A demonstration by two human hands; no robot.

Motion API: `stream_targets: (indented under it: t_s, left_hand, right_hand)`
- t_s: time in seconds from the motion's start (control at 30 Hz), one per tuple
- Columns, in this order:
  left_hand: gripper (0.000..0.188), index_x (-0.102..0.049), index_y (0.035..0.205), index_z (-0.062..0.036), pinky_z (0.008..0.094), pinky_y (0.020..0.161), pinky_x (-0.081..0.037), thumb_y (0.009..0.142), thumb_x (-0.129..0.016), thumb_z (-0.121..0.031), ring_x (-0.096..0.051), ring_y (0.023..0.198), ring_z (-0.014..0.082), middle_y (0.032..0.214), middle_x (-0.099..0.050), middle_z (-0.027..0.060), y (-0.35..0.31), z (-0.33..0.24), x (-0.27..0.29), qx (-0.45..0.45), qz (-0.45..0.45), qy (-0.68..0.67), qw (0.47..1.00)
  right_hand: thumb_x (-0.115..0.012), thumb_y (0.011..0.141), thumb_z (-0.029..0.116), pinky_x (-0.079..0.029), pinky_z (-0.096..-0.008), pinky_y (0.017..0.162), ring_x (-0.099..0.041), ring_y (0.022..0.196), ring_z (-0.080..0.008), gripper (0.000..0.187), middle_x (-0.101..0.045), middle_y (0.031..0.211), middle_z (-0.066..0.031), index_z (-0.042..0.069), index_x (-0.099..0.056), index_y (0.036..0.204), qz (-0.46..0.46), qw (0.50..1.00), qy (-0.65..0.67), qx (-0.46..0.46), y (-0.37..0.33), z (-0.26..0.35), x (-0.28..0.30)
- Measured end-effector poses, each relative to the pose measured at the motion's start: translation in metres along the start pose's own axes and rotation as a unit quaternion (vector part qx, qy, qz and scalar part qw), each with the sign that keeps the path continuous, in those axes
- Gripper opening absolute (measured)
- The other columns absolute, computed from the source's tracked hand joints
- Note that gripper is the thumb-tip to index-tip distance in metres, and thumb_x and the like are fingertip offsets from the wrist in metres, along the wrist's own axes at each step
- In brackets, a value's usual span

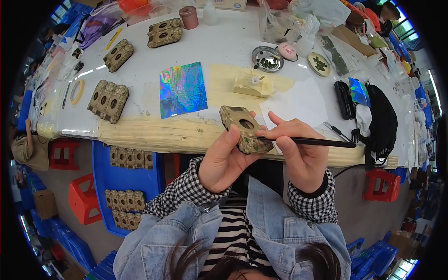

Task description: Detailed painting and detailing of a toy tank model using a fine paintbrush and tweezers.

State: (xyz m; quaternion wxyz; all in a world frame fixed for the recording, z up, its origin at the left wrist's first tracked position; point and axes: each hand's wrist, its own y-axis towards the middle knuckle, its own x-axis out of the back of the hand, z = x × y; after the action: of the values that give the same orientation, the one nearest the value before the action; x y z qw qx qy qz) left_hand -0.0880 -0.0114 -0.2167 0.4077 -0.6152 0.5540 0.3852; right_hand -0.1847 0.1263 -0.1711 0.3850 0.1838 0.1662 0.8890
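tan and mottled, a small block with a round hole [245, 128] sits clamped in the left hand [223, 161], lifted just above the desk's near edge. the right hand [301, 151] pinches a thin black brush [312, 141], its tip touching the block's lower side. on the white desk [224, 46] a holographic sheet [182, 88] lies near the middle, with more tan blocks [108, 100] toward the left edge and two round dishes of green bits [267, 59] toward the far edge. a blue tray [105, 186] below the near edge holds rows of blocks.
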Motion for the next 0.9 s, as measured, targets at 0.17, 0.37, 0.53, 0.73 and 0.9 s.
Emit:
stream_targets:
  t_s: [0.17,0.37,0.53,0.73,0.9]
  left_hand:
    - [0.049,-0.032,0.138,-0.0076,0.0364,0.102,-0.044,0.099,-0.044,-0.035,-0.052,0.119,0.0182,0.127,-0.051,0.0076,0.0,0.0,0.001,-0.001,0.003,0.003,1.0]
    - [0.05,-0.032,0.138,-0.0074,0.0366,0.102,-0.045,0.099,-0.045,-0.036,-0.052,0.118,0.0186,0.127,-0.051,0.0075,0.0,-0.001,0.001,0.002,0.013,0.0,1.0]
    - [0.049,-0.032,0.137,-0.0072,0.0371,0.102,-0.045,0.099,-0.045,-0.035,-0.053,0.118,0.0191,0.126,-0.051,0.0079,0.001,-0.002,-0.001,0.004,0.005,0.0,1.0]
    - [0.048,-0.031,0.138,-0.0076,0.0376,0.1,-0.047,0.1,-0.043,-0.035,-0.051,0.12,0.0195,0.127,-0.051,0.0087,0.001,-0.005,-0.001,0.016,0.007,0.015,1.0]
    - [0.051,-0.018,0.144,-0.017,0.0398,0.097,-0.048,0.101,-0.041,-0.031,-0.051,0.12,0.0216,0.134,-0.044,0.0096,-0.003,-0.008,-0.01,0.004,-0.015,0.072,0.997]
  right_hand:
    - [-0.063,0.088,0.009,-0.045,-0.0456,0.099,-0.064,0.08,-0.0191,0.012,-0.068,0.085,-0.0088,0.001,-0.068,0.095,0.003,1.0,-0.005,0.002,0.001,0.0,0.0]
    - [-0.063,0.088,0.009,-0.045,-0.0456,0.099,-0.063,0.079,-0.0193,0.011,-0.067,0.083,-0.0086,0.001,-0.068,0.094,0.012,1.0,-0.016,0.009,0.003,0.003,0.001]
    - [-0.062,0.088,0.008,-0.045,-0.0453,0.099,-0.064,0.079,-0.0191,0.011,-0.067,0.084,-0.0093,0.001,-0.068,0.094,0.011,1.0,-0.017,0.004,0.003,0.005,0.002]
    - [-0.061,0.089,0.008,-0.044,-0.0448,0.1,-0.063,0.079,-0.0185,0.011,-0.066,0.084,-0.0098,0.0,-0.067,0.094,0.025,1.0,0.001,-0.007,0.007,0.005,0.005]
    - [-0.059,0.092,0.011,-0.048,-0.0334,0.086,-0.062,0.079,-0.0158,0.014,-0.065,0.082,-0.0085,-0.001,-0.066,0.093,0.073,0.996,0.031,-0.035,0.017,0.008,0.014]
